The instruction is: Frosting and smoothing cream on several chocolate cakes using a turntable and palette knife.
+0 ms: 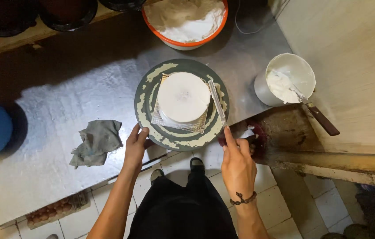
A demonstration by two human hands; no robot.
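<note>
Steel worktop (63,106), dim light, tiled floor below. Left hand (135,148) grips near rim of dark turntable (145,113), fingers curled on the edge. Right hand (237,164) clamped on handle of a palette knife (217,102), blade laid against right side of white frosted cake (183,97). Cake sits centred on a square board on the turntable. Grey rag (96,141) left of it. Right: white tub of cream (290,79) with another knife resting in it. Far edge: orange-rimmed bowl (186,20) of cream.
</note>
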